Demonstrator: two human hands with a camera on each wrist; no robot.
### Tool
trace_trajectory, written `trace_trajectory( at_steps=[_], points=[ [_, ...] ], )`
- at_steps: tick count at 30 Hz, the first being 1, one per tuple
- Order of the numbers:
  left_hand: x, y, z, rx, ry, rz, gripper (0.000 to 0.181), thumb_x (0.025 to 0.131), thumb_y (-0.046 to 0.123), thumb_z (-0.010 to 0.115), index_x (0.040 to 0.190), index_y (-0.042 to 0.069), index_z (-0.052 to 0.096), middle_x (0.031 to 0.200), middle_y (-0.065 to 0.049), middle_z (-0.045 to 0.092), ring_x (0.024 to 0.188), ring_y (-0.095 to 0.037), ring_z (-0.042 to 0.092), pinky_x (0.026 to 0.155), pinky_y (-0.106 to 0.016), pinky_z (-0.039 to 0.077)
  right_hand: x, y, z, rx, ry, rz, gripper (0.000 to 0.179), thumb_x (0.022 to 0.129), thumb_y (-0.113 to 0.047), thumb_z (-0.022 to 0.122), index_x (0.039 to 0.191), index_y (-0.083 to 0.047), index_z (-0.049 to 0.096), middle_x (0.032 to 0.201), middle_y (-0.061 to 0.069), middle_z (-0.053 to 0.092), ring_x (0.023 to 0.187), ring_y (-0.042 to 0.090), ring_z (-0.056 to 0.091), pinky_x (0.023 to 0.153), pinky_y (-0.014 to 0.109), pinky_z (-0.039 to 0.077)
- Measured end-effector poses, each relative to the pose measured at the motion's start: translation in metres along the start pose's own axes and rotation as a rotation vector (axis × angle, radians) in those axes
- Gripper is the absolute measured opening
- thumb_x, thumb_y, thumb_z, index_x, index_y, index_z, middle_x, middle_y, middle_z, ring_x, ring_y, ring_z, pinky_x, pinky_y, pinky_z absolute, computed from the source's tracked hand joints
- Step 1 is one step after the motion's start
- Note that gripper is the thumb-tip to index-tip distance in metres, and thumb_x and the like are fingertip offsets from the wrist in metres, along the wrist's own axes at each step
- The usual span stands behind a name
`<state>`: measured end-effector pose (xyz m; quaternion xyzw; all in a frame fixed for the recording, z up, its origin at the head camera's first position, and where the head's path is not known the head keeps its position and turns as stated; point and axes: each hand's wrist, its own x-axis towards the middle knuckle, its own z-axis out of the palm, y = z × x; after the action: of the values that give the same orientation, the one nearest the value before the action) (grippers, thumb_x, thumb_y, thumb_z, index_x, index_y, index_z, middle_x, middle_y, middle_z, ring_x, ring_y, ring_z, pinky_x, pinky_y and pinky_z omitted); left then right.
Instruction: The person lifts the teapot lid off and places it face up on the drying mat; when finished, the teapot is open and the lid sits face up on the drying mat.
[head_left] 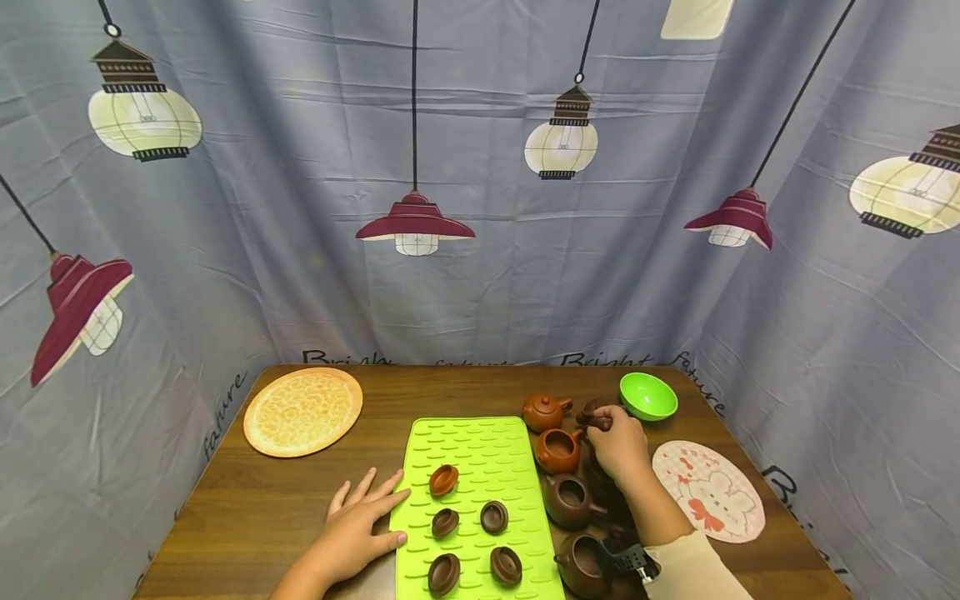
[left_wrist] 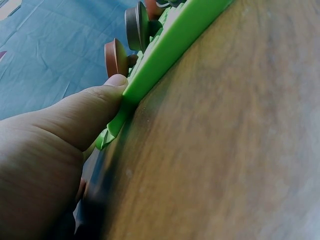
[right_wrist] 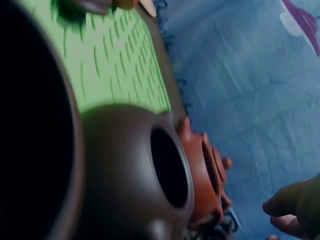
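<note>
L hand touching grn mat; wood tbl, curtain bhd.

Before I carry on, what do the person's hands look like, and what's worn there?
The left hand and right hand wear no gloves. On the right, a cream sleeve and small dark device show at the wrist; no left sleeve shows.

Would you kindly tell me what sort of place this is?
Probably a staged workspace: a lamp-printed curtain hangs behind a wooden table, where teapots stand beside a green mat.
</note>
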<state>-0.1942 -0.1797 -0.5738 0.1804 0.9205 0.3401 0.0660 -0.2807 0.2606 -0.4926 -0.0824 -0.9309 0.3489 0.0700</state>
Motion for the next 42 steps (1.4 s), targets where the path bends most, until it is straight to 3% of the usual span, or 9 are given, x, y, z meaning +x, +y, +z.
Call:
trace_trajectory(
  at_steps=[4, 11, 18, 24, 29, 42],
  points=[
    [0.0, 0.001, -0.001, -0.003, 0.0, 0.003, 0.071, 0.092, 0.053, 0.076, 0.152, 0.02, 0.057, 0.171, 0.002, 0.032, 0.16, -0.048, 0.012, 0.12, -0.074, -0.01, 0.004, 0.009, -0.005, -0.068, -0.002, 0.021, 0.039, 0.097, -0.016, 0.064, 0.132, 0.002, 0.06, 0.127, 0.035, 0.057, 0.123, 0.053, 0.051, 0.098, 0.065, 0.044],
    [-0.001, 0.0, 0.001, -0.002, 0.001, 0.007, 0.072, 0.092, 0.054, 0.075, 0.152, 0.019, 0.057, 0.171, 0.001, 0.033, 0.159, -0.05, 0.013, 0.119, -0.076, -0.01, 0.004, 0.019, -0.008, -0.127, 0.004, 0.02, 0.035, 0.096, -0.01, 0.063, 0.127, 0.005, 0.061, 0.123, 0.038, 0.056, 0.123, 0.052, 0.051, 0.099, 0.063, 0.047],
    [0.0, 0.0, 0.0, 0.005, 0.005, 0.01, 0.071, 0.092, 0.053, 0.076, 0.151, 0.019, 0.058, 0.171, 0.001, 0.034, 0.159, -0.049, 0.014, 0.119, -0.076, -0.008, 0.003, 0.02, -0.017, -0.193, 0.02, -0.001, 0.022, 0.092, -0.006, 0.064, 0.111, 0.004, 0.067, 0.109, 0.033, 0.065, 0.108, 0.049, 0.062, 0.088, 0.061, 0.052],
    [0.001, -0.001, -0.001, 0.006, 0.009, 0.011, 0.072, 0.091, 0.054, 0.075, 0.152, 0.02, 0.057, 0.171, 0.002, 0.033, 0.16, -0.049, 0.013, 0.119, -0.076, -0.009, 0.005, 0.024, -0.022, -0.179, -0.017, 0.02, 0.019, 0.092, -0.008, 0.061, 0.105, 0.003, 0.068, 0.102, 0.026, 0.071, 0.092, 0.041, 0.067, 0.081, 0.057, 0.053],
    [0.001, -0.001, -0.001, 0.003, 0.002, 0.008, 0.072, 0.091, 0.055, 0.075, 0.152, 0.02, 0.057, 0.171, 0.003, 0.032, 0.16, -0.048, 0.013, 0.119, -0.075, -0.009, 0.007, 0.03, -0.024, -0.16, -0.066, 0.059, 0.02, 0.093, -0.011, 0.061, 0.107, 0.002, 0.066, 0.102, 0.023, 0.071, 0.093, 0.039, 0.066, 0.082, 0.055, 0.052],
    [0.0, 0.0, 0.0, -0.009, -0.002, 0.007, 0.072, 0.091, 0.053, 0.076, 0.152, 0.02, 0.057, 0.171, 0.003, 0.032, 0.16, -0.049, 0.012, 0.119, -0.075, -0.01, 0.003, 0.032, -0.032, -0.078, -0.04, 0.079, 0.018, 0.1, -0.018, 0.065, 0.104, 0.0, 0.068, 0.099, 0.019, 0.07, 0.093, 0.037, 0.063, 0.073, 0.044, 0.048]
  ],
)
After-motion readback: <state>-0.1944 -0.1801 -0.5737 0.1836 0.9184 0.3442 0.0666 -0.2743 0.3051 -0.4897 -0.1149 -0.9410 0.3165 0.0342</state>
